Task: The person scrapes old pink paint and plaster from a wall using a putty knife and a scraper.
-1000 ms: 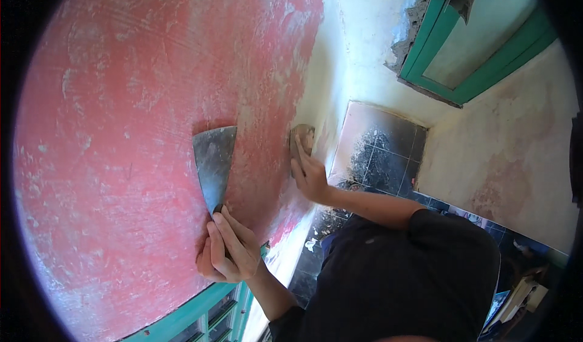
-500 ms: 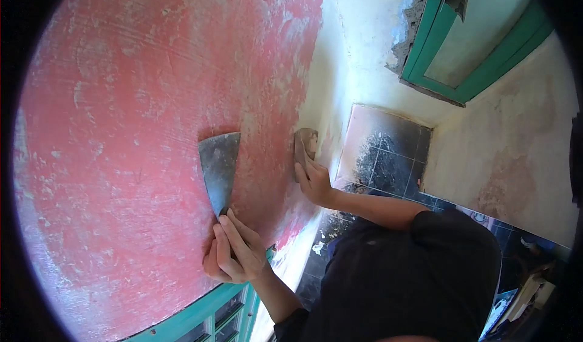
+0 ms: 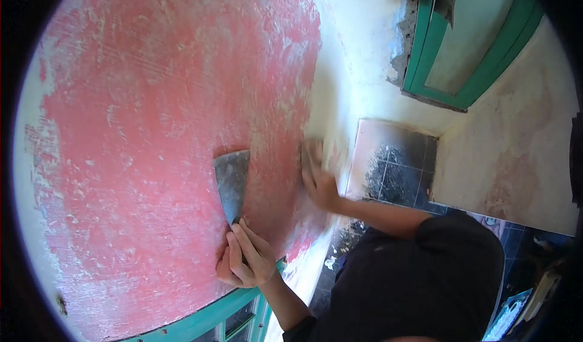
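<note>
Near the green frame (image 3: 209, 312) and debris-strewn tiles (image 3: 396, 185), my left hand (image 3: 248, 259) holds a scraper (image 3: 232, 181), my right hand (image 3: 323, 190) a blurred block (image 3: 314, 149), both now lower in view.

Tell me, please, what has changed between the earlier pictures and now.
The view shifted: the floor tiles, left hand with scraper and right hand with flat tool all appear lower and farther right. The right hand is now blurred. Nothing was taken or released; both holds stayed.

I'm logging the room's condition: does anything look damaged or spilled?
Yes: pale debris litters the dark floor tiles, the pink wall is patchily worn, and ragged grey material shows beside the green frame, where the wall looks broken.
</note>
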### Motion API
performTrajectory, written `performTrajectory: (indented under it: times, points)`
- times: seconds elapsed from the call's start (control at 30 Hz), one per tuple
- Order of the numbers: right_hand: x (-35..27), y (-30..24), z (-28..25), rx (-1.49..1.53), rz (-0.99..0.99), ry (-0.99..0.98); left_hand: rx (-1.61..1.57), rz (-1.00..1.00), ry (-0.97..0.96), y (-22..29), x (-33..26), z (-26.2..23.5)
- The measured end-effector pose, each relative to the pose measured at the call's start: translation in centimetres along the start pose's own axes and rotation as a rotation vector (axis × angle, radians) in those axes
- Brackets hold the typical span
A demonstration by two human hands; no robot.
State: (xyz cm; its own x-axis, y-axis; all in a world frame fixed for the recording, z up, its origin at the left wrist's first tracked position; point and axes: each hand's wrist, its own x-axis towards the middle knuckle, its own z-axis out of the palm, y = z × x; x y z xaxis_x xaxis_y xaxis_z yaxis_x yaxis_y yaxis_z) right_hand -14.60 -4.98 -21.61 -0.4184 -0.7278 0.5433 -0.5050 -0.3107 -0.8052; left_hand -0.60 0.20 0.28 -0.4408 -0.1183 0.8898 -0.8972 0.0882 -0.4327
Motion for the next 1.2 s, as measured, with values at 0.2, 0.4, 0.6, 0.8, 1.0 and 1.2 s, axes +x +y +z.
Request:
performTrajectory:
  times: [0.2, 0.4, 0.6, 0.8, 1.0, 1.2]
  points:
    - [14.9, 5.1, -1.5, 0.041, 0.300, 0.120, -0.032, 0.002, 0.005, 0.1, 0.5, -0.2]
    - [14.3, 5.5, -0.4, 0.008, 0.433, 0.129, -0.043, 0.017, -0.001, -0.2, 0.5, 0.1]
    - [0.5, -1.2, -0.9, 0.097, 0.149, -0.074, -0.036, 0.009, 0.005, -0.1, 0.4, 0.1]
    - [17.1, 7.6, -2.3, 0.074, 0.454, 0.110, -0.030, 0.011, -0.021, 0.4, 0.7, -0.1]
    - [5.4, -0.4, -0.5, 0.143, 0.226, 0.150, -0.034, 0.021, 0.016, 0.3, 0.3, 0.4]
    - [6.0, -1.0, -0.1, 0.079, 0.108, 0.102, 0.013, 0.017, -0.021, -0.7, 0.4, -0.9]
